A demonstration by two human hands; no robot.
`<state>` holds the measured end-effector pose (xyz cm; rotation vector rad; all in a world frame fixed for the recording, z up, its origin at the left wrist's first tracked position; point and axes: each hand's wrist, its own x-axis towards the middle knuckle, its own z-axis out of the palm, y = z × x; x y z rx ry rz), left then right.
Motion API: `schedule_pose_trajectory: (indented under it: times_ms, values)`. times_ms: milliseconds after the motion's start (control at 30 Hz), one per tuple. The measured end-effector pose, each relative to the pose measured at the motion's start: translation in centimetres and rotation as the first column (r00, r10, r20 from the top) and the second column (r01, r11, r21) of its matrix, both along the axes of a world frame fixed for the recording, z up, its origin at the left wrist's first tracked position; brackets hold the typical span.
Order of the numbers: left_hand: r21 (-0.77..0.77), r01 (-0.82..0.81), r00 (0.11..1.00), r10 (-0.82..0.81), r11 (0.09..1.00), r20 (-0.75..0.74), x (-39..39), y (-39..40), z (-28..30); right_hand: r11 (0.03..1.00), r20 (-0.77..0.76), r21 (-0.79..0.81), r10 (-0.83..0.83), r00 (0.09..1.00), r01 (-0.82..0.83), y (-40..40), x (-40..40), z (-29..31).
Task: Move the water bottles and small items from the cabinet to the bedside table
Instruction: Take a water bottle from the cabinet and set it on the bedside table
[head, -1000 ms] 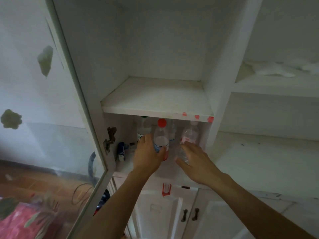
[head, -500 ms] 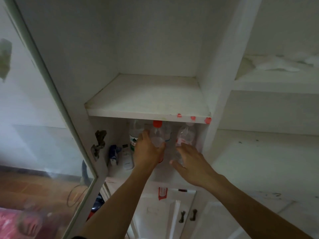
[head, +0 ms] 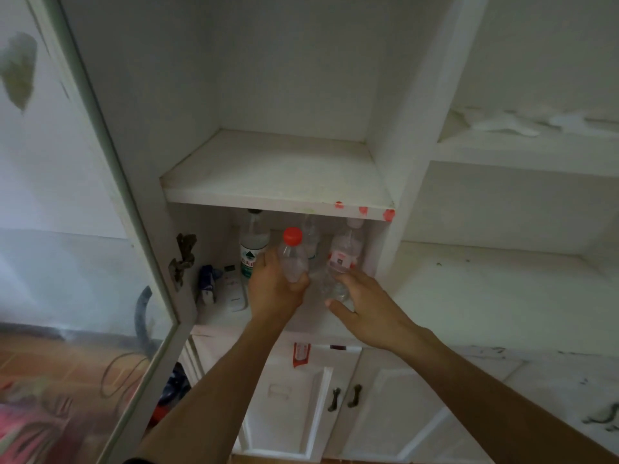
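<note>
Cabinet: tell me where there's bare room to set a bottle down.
The upper shelf lies bare. The right-hand ledge beyond the divider is bare too. The lower compartment is crowded: bottles, the left hand, the right hand, small items at left.

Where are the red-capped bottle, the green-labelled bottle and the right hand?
red-capped bottle (head: 292,259): head view, clear body.
green-labelled bottle (head: 249,259): head view, label.
right hand (head: 366,304): head view, back of hand.

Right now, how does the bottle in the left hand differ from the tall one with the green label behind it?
The red-capped bottle is held by the left hand, tilted; the green-label bottle stands upright, untouched, further back. The red-capped one shows no label and looks shorter; the other carries a white-and-green label and its top is hidden by the shelf. Both are clear plastic.
</note>
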<state>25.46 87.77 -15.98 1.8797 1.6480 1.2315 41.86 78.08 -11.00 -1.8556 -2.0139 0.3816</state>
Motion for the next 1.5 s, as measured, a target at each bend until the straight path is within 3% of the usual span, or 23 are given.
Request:
schedule_pose_trajectory:
  times_ms: [267,533,833,967,1167,1333,1500]
  values:
    - [0.068,0.008,1.000,-0.009,0.998,0.024,-2.1,-4.7,1.5,0.996,-0.061,-0.087,-0.019,0.998,0.013,-2.4,-1.0,-0.9]
    - [0.139,-0.080,0.995,0.086,0.987,-0.044,-4.5,-11.4,4.7,0.983,-0.054,-0.146,0.101,0.993,-0.108,-4.2,-1.8,-0.8]
    - [0.148,-0.289,0.948,0.304,0.946,-0.091,-5.1,-20.9,7.0,0.925,-0.305,-0.199,0.256,0.917,-0.324,-8.2,-2.3,-2.8]
    - [0.162,-0.405,0.908,0.417,0.900,-0.041,-4.8,-26.9,7.4,0.838,-0.549,-0.329,0.206,0.810,-0.436,-11.7,-2.8,-5.0]
    - [0.166,-0.574,0.803,0.591,0.802,-0.077,-5.7,-36.5,7.5,0.675,-0.791,-0.447,0.008,0.611,-0.587,-18.6,-6.3,-4.5]
    - [0.202,-0.691,0.698,0.714,0.694,-0.065,-7.4,-44.7,8.4,0.538,-0.863,-0.436,-0.023,0.505,-0.721,-24.9,-10.8,-4.0]
    - [0.230,-0.778,0.593,0.804,0.584,-0.038,-10.6,-53.7,8.7,0.446,-0.869,-0.435,0.022,0.495,-0.783,-32.1,-16.0,-3.7]
